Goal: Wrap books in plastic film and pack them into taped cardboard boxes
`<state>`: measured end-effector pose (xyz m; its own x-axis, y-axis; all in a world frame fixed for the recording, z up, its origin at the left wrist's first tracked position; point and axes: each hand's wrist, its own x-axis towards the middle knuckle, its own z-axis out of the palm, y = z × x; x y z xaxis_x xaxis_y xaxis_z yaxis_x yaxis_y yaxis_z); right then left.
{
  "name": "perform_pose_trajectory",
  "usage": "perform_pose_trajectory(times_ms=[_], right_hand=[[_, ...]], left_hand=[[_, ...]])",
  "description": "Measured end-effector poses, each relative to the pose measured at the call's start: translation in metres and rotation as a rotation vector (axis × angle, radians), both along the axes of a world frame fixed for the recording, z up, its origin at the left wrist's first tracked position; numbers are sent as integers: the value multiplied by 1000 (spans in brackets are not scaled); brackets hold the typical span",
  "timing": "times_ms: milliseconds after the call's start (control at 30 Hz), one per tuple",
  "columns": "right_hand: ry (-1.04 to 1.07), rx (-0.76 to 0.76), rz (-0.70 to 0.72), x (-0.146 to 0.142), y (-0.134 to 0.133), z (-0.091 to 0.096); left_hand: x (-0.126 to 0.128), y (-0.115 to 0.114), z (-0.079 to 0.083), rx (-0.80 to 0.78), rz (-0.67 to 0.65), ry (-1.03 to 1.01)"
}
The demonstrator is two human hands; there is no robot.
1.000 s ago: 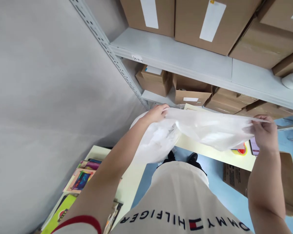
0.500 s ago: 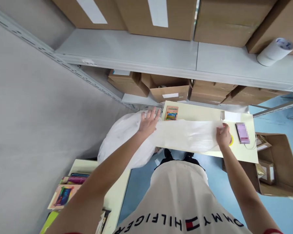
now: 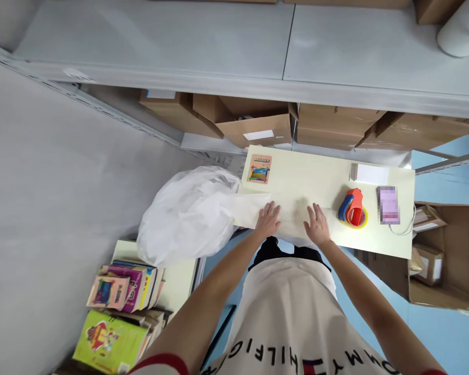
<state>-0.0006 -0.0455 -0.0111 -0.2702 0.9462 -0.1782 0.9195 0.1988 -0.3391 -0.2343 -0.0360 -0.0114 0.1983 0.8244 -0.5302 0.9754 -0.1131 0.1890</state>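
Observation:
A strip of thin white plastic film lies over the front of the cream table. It runs left into a big, puffy white roll or heap of the same film past the table's left end. My left hand rests on the strip with its fingers spread. To its right, my right hand also lies flat on the film, fingers apart. Further right stands a red and blue tape dispenser with yellow-edged tape. A small booklet with a colourful cover is at the table's back left.
A pixelated purple phone-like item and a white box sit on the table's right. An open carton with parcels stands beyond. Stacked books are at lower left. Shelves with cartons rise behind.
Both hands have come closer together and now press on the film. My right hand has left the strip's right end, uncovering the tape dispenser. The camera view has shifted.

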Motion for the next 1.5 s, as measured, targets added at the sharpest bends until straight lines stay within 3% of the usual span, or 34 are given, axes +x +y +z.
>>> perform_pose_trajectory(times_ms=[100,167,367,500,633,733,833,1000,1233,1367,1500], right_hand=[[-44,-186,-4,-9,-11,-17],[-102,-233,-20,-2,-7,-25],[-140,-156,-58,19,16,-35],[-115,-191,9,10,9,-37],[-219,-209,54,18,15,-34],[-270,-210,54,28,25,-31],[-299,-202,12,27,24,-28],[-324,-184,-143,13,2,-25],[-256,-182,-205,9,-12,-22],[-141,-125,-260,-8,3,-10],[172,-111,-226,-57,48,-2]], left_hand=[[10,-7,-7,32,39,-21],[17,-7,-9,36,75,-28],[16,6,-10,49,228,39],[-9,15,-16,-7,207,6],[-54,19,-20,41,218,26],[-90,19,-18,17,237,61],[-110,20,-15,14,182,71],[-111,20,-14,49,76,27],[-113,23,-14,37,109,-37],[-104,26,-8,87,178,-127],[-99,46,-10,196,264,-355]])
